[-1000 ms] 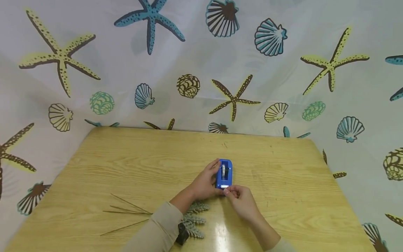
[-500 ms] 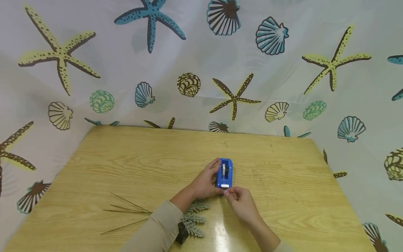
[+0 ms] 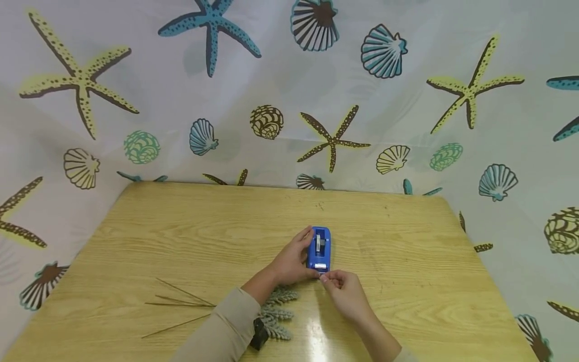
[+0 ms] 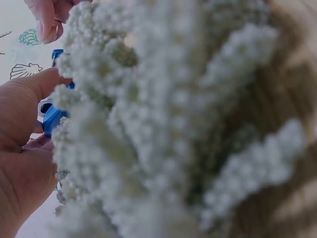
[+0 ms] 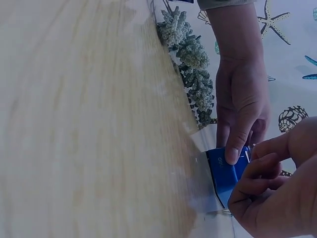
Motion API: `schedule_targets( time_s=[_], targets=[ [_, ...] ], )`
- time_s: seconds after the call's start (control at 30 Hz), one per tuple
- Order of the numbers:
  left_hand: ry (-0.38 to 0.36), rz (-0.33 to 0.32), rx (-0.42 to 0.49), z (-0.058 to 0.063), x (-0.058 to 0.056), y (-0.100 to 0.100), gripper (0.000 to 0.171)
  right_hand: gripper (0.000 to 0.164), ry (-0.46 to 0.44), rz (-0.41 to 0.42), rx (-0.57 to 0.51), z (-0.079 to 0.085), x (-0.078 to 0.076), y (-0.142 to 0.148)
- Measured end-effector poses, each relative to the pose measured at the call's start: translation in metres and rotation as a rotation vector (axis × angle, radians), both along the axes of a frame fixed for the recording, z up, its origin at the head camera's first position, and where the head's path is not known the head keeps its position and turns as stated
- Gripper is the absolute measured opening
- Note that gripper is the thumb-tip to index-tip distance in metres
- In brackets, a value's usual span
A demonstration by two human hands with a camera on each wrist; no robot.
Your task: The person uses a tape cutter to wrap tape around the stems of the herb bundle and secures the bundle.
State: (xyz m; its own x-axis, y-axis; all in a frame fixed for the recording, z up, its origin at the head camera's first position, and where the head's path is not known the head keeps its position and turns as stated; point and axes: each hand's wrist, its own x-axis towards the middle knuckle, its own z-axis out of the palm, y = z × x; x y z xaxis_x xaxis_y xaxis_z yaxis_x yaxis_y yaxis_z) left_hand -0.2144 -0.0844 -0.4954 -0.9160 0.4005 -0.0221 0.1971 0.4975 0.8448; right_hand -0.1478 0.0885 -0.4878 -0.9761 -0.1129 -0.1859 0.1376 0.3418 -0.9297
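A blue tape dispenser [image 3: 319,259] stands on the table, a narrow roll of tape [image 3: 318,243] in its slot. My left hand [image 3: 288,264] grips it from the left side, the thumb lying over its near end in the right wrist view, where the dispenser [image 5: 221,171] shows its lettered face. At that same end my right hand [image 3: 347,295] pinches the end of the tape between thumb and forefinger; the strip itself is barely visible. Whitish, beaded artificial sprigs [image 4: 158,104] fill most of the left wrist view, hiding part of the left hand and the dispenser.
Under and beside the left forearm lie the sprigs [image 3: 278,314], their thin brown stems [image 3: 181,303] spreading left across the wooden table [image 3: 217,221]. A small black block [image 3: 259,336] is by the left cuff. A cloth [image 3: 276,65] printed with shells and starfish surrounds the table.
The head view has shifted slightly. Both hands keep their places at the dispenser, with the right fingers staying at its near end; nothing else has visibly moved.
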Motion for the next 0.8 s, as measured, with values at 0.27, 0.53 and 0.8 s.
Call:
schedule_targets(
  time_s=[0.27, 0.53, 0.8],
  targets=[
    [-0.025, -0.011, 0.024, 0.0, 0.0, 0.001, 0.106, 0.024, -0.015, -0.006, 0.004, -0.001, 0.004, 0.002],
    [-0.024, 0.01, 0.001, 0.0, 0.0, 0.001, 0.105, 0.025, -0.033, -0.007, -0.006, 0.0, 0.009, 0.001],
    [-0.046, 0.008, 0.021, -0.001, 0.0, 0.001, 0.106, 0.027, -0.058, -0.003, -0.012, 0.001, 0.012, 0.001]
  ],
)
